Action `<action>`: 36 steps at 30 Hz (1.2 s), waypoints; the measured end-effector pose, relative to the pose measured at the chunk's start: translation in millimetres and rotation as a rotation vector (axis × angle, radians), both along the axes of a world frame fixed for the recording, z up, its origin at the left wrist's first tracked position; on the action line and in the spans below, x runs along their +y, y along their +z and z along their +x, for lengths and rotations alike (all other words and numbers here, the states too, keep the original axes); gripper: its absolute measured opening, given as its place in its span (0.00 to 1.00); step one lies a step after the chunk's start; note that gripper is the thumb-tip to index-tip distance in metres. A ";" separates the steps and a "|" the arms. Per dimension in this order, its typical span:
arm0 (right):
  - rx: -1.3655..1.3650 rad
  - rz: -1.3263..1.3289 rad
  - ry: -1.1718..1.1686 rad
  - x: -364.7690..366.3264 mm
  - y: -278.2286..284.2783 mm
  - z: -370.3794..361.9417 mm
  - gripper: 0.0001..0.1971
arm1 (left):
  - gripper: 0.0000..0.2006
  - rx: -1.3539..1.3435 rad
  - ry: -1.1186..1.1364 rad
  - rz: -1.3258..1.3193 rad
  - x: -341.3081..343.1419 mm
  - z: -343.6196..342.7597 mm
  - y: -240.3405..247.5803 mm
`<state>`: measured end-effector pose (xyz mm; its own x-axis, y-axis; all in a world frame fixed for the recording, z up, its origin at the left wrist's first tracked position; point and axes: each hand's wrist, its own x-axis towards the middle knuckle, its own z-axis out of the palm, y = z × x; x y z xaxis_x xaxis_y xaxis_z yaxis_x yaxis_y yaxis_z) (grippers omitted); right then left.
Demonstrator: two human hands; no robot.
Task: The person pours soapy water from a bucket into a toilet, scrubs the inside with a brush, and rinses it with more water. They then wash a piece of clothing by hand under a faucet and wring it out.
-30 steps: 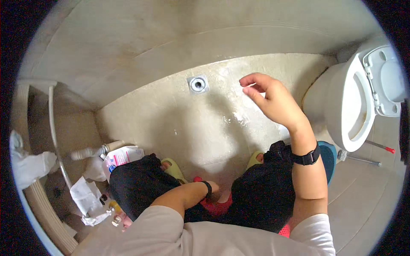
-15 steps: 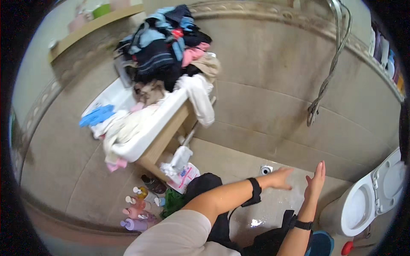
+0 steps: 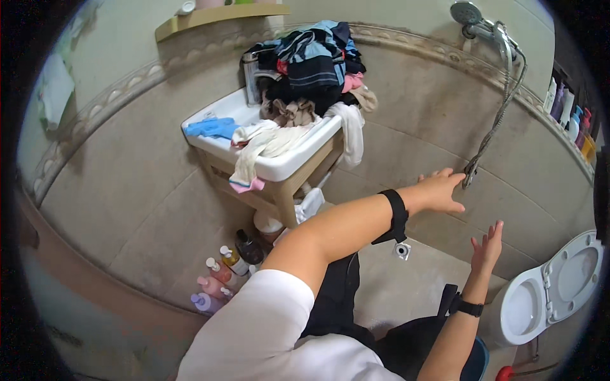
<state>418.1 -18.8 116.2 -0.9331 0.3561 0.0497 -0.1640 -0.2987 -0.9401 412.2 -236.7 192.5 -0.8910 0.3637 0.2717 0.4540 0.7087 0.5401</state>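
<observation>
My left hand (image 3: 437,192) reaches forward with its fingers spread, holding nothing. It appears close to the lower end of the metal shower hose (image 3: 488,134) that hangs along the tiled wall; whether they touch I cannot tell. Off to its right, my right hand (image 3: 487,249) is raised with fingers stretched out, nothing in it. Black straps circle both wrists. A white washbasin (image 3: 298,164) on a wooden frame is heaped with a pile of clothes (image 3: 311,70). Pale socks (image 3: 279,141) and a blue glove (image 3: 212,127) lie at its near side.
An open white toilet (image 3: 522,311) stands at the right. Several pump bottles (image 3: 219,272) line the floor by the left wall. A floor drain (image 3: 401,251) lies beyond my knees. The shower head (image 3: 466,13) is mounted high, with bottles (image 3: 575,124) on the right-hand ledge.
My left hand has risen and moved forward toward the hose, fingers now spread. My right hand has shifted slightly right. The view has tilted up, bringing the shower head into sight.
</observation>
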 end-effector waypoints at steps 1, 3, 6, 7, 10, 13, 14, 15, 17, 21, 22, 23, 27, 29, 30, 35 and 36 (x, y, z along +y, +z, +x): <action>0.015 0.017 0.018 -2.9 4.8 3.2 0.41 | 0.41 -0.001 -0.002 0.005 -1.0 4.8 0.5; -0.003 0.041 0.012 -3.7 8.2 4.3 0.41 | 0.41 0.014 -0.012 -0.101 -3.2 10.6 2.1; -0.015 0.081 0.016 1.7 4.0 5.3 0.40 | 0.41 0.058 0.032 -0.131 -24.5 6.9 18.9; -0.014 0.104 0.034 4.9 1.6 5.9 0.39 | 0.41 0.082 0.071 -0.126 -35.0 2.1 27.8; -0.028 0.102 0.063 8.1 -3.5 6.2 0.38 | 0.38 0.243 0.244 -0.145 -73.4 -17.0 56.3; -0.061 0.144 0.074 3.8 -8.8 0.3 0.36 | 0.35 0.453 0.366 -0.172 -122.2 -44.6 96.7; -0.067 0.143 0.063 9.2 -11.9 -0.9 0.36 | 0.35 0.498 0.407 -0.178 -130.6 -51.9 110.8; -0.069 0.168 0.070 12.7 -17.2 -5.4 0.35 | 0.34 0.535 0.476 -0.216 -136.8 -54.0 124.4; -0.061 0.185 0.095 9.0 -22.8 -16.0 0.34 | 0.34 0.736 0.616 -0.325 -170.2 -67.2 148.5; -0.109 0.211 0.130 16.3 -39.3 -28.3 0.28 | 0.34 0.731 1.021 -0.531 -205.0 -76.6 198.0; -0.136 0.244 0.166 19.0 -44.7 -32.3 0.28 | 0.36 0.628 1.098 -0.501 -212.8 -79.4 205.7; -0.161 0.273 0.202 19.9 -49.4 -35.5 0.28 | 0.39 0.581 1.182 -0.477 -223.2 -84.6 211.5; -0.205 0.206 0.220 21.1 -74.1 -45.1 0.21 | 0.45 0.264 1.345 -0.321 -269.4 -101.6 223.2; -0.218 0.194 0.243 17.6 -81.0 -47.1 0.19 | 0.34 0.220 1.305 -0.296 -296.3 -110.0 231.4; -0.237 0.193 0.272 16.0 -86.0 -49.8 0.17 | 0.31 0.313 1.285 -0.227 -310.4 -117.5 232.7; -0.231 0.184 0.398 2.3 -92.4 -58.3 0.16 | 0.24 1.020 1.038 0.333 -357.5 -100.4 269.7; -0.241 0.206 0.375 10.2 -93.2 -55.5 0.15 | 0.22 1.040 0.949 0.479 -328.1 -110.4 263.2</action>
<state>362.6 -8.6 23.0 -0.9889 -0.0009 -0.1489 0.1482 -0.0992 -0.9840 301.8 -564.8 455.7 -0.0747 -0.5335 0.8425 0.2550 0.8065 0.5334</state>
